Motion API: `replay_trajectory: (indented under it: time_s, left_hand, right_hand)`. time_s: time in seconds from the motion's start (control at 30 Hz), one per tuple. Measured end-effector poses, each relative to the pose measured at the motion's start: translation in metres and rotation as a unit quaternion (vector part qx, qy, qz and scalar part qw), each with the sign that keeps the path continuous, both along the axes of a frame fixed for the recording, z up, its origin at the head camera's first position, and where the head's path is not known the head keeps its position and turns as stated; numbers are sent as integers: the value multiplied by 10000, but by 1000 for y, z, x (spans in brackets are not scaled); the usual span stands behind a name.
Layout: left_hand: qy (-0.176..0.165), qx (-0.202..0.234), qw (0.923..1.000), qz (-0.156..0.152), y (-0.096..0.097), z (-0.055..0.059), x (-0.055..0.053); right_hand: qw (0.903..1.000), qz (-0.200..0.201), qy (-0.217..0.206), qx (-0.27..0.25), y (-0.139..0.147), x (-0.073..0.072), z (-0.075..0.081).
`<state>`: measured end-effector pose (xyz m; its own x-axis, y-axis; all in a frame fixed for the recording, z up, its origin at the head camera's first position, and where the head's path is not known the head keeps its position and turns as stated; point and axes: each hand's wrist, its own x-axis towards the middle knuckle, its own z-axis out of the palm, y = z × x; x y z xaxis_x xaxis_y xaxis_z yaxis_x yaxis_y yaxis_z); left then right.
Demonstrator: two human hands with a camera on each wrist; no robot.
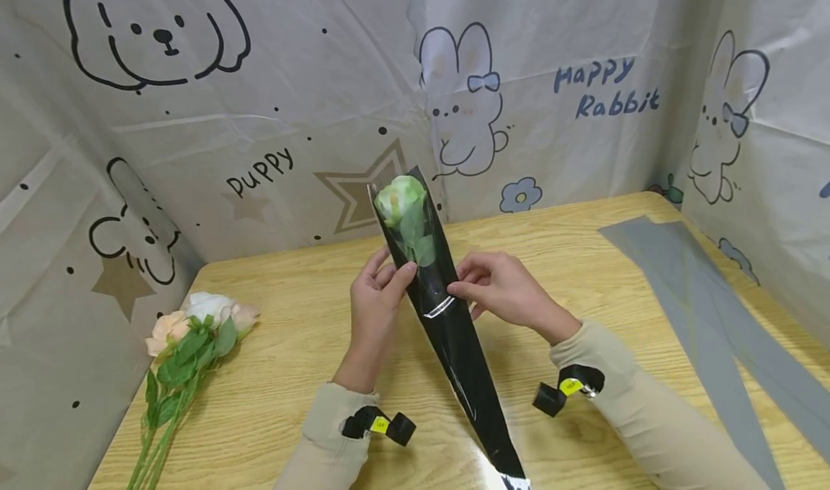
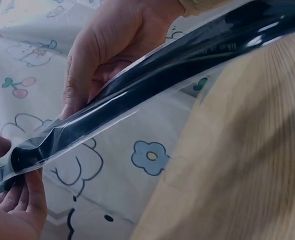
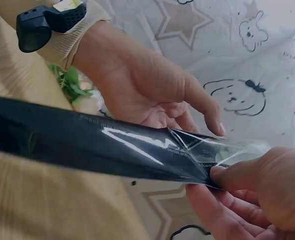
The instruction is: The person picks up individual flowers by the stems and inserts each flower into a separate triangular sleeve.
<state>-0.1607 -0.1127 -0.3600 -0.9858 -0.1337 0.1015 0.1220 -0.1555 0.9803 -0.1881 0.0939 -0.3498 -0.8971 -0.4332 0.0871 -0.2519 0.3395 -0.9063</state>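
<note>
A pale green and white flower [image 1: 402,200] with green leaves stands inside a long, tapering black flower sleeve [image 1: 463,360] with a clear, shiny front. The sleeve is tilted, its narrow end toward the lower right. My left hand [image 1: 379,295] holds the sleeve's left side just below the bloom, thumb in front and fingers behind. Opposite, my right hand [image 1: 502,288] pinches the sleeve's right edge between thumb and fingers. The right wrist view shows the right thumb pressing the sleeve [image 3: 127,145] near its wide end. The flower's lower stem is hidden by the black part.
At the left of the wooden table [image 1: 285,375] lie several loose flowers [image 1: 194,331], white and peach, with green stems. Flat grey sleeves [image 1: 700,317] overlap along the right side. A printed cloth [image 1: 363,58] hangs around the back and sides.
</note>
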Motion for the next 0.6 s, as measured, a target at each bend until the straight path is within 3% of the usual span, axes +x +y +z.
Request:
replay_trajectory:
  time_s: [0.13, 0.3, 0.43, 0.6]
  left_hand:
    - [-340, -334, 9988, -57, -3, -9, -5]
    - [-793, -812, 9934, -147, -7, -21, -11]
    - [-991, -1273, 9863, -332, -11, -30, -16]
    - [-1068, -2027, 9720, -529, -18, -39, -20]
  right_hand:
    - [9995, 90, -292, 74, -3, -5, -13]
    - [9985, 324, -343, 260, -6, -9, -26]
    - [9970, 494, -150, 578, -8, -12, -36]
    - [9938, 643, -33, 906, -8, -15, -50]
